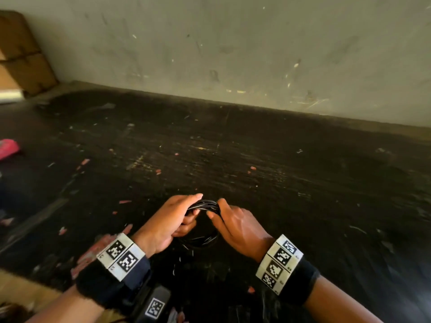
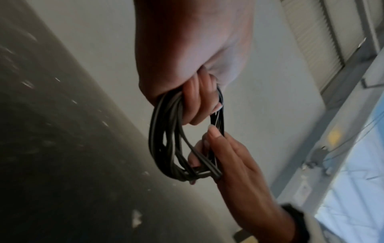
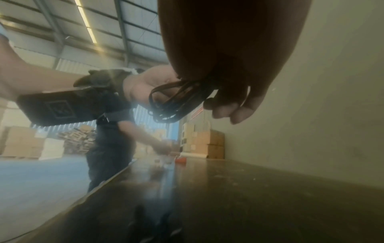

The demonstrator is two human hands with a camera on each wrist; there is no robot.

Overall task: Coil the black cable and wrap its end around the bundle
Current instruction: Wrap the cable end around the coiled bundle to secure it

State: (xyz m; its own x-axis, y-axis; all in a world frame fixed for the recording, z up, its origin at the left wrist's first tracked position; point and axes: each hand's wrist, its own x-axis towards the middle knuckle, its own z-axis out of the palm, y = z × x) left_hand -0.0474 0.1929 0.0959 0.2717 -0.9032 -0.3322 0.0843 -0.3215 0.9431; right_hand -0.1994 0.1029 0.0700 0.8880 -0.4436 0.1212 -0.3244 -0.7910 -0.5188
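The black cable [image 1: 205, 205] is a coil of several loops held between both hands just above the dark table [image 1: 291, 173]. My left hand [image 1: 177, 215] grips the coil's left side, fingers curled through the loops, as the left wrist view shows [image 2: 197, 102]. My right hand [image 1: 235, 222] pinches the right side between thumb and fingers. In the left wrist view the right hand [image 2: 226, 157] holds the coil's [image 2: 164, 139] far end. The right wrist view shows the loops [image 3: 172, 105] hanging under the right hand's fingers [image 3: 228, 108], with the left hand [image 3: 149, 85] behind. The cable's end is hidden.
A scuffed wall [image 1: 233, 54] borders the table's far side. Cardboard boxes [image 1: 21, 54] stand at the far left and a pink item [image 1: 8, 148] lies at the left edge. Small red scraps [image 1: 253, 168] dot the tabletop. Another person [image 3: 112, 148] stands further along the table.
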